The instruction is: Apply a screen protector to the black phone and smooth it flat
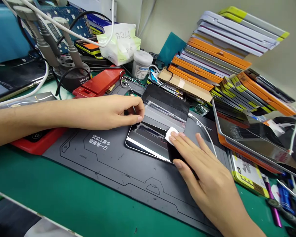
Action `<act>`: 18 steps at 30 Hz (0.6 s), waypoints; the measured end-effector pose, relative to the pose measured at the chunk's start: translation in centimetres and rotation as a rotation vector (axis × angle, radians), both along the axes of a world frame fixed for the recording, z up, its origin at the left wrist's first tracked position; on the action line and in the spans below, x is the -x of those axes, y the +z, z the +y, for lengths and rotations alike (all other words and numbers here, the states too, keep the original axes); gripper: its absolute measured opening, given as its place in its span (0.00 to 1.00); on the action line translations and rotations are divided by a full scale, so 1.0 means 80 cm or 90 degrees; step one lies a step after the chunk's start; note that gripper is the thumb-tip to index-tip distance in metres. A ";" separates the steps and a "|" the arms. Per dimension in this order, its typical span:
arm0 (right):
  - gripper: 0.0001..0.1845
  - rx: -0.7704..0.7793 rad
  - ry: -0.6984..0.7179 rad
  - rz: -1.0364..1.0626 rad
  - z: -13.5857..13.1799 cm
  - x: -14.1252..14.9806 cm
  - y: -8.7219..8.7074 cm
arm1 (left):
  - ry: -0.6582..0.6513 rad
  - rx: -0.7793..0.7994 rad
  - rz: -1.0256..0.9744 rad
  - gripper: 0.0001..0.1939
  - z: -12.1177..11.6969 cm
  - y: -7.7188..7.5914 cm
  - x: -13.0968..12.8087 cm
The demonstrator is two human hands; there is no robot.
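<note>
A dark, glossy phone-sized panel [176,154] lies tilted above a black tablet-like device [165,95] on the grey work mat. Thumb and bent fingers of my left hand [125,110] close at the panel's left end; the exact grip is partly hidden. My right hand [199,164] presses a small folded white wipe [171,133] to the panel's surface, its fingers stretched over the wipe and its thumb at the near edge. Bright reflections on the device make the panel's outline hard to follow. A white cable [204,123] runs to the device's right side.
The grey mat [113,168] covers part of a green table surface [88,204]. A red tool [101,80], microscope stand [71,72], white jar [141,64] and wipe packet [120,42] stand behind my left arm. Stacked boxes [212,59] lean at right, above pens and screwdrivers [273,204].
</note>
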State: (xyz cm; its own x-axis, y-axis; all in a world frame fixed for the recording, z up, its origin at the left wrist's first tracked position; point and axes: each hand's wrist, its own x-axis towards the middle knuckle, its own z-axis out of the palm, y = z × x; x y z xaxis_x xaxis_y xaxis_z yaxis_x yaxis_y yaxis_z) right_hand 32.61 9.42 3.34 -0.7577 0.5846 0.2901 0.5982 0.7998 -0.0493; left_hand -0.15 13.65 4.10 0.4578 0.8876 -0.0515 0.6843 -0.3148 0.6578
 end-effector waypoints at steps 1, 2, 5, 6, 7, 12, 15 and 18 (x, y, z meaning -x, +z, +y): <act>0.26 0.001 -0.007 0.001 0.003 -0.003 -0.001 | 0.002 0.002 0.002 0.17 0.000 0.001 0.000; 0.26 0.001 -0.004 -0.002 0.004 -0.006 -0.001 | 0.002 0.007 0.002 0.16 -0.001 0.002 0.000; 0.27 -0.012 0.027 -0.011 0.005 -0.009 0.001 | -0.005 0.021 -0.003 0.14 -0.001 0.005 0.000; 0.27 -0.016 0.041 -0.014 0.004 -0.009 0.003 | -0.007 0.024 -0.005 0.13 -0.001 0.005 0.000; 0.27 -0.018 0.055 -0.017 0.004 -0.010 0.004 | -0.009 0.026 -0.007 0.12 -0.001 0.005 0.000; 0.28 -0.004 0.135 -0.028 0.002 -0.015 0.009 | -0.024 0.022 -0.029 0.10 0.002 0.001 0.001; 0.30 0.011 0.177 -0.050 -0.001 -0.012 0.011 | -0.028 0.027 -0.043 0.10 0.004 -0.001 0.003; 0.33 0.011 0.189 -0.063 -0.003 -0.007 0.012 | -0.027 0.030 -0.048 0.11 0.004 -0.002 0.004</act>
